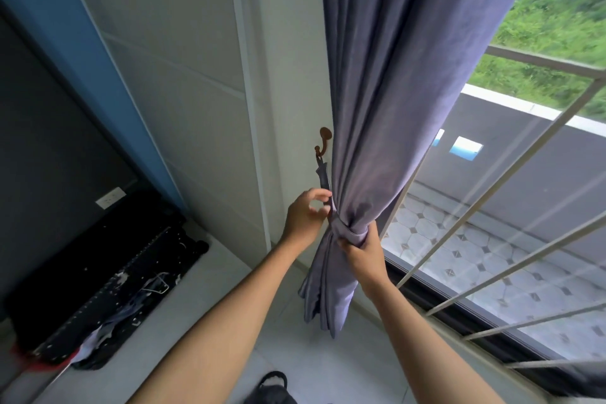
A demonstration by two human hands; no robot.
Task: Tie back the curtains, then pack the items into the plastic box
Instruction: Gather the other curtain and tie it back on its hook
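Gathered curtain [370,154] in right hand's [362,251] grip; tieback [328,193] pinched by left hand [303,218]

Daylight enters through the window [492,239] on the right, bright on the greenery outside. The left side falls into deep shadow. Wide-angle distortion bends straight lines near the edges, and the corners look soft and blurred.

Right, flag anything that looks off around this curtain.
The hook on the wall looks rusty brown. Scraps of cloth and a wire hanger lie jumbled on the black mat at the left. The curtain itself is gathered neatly.
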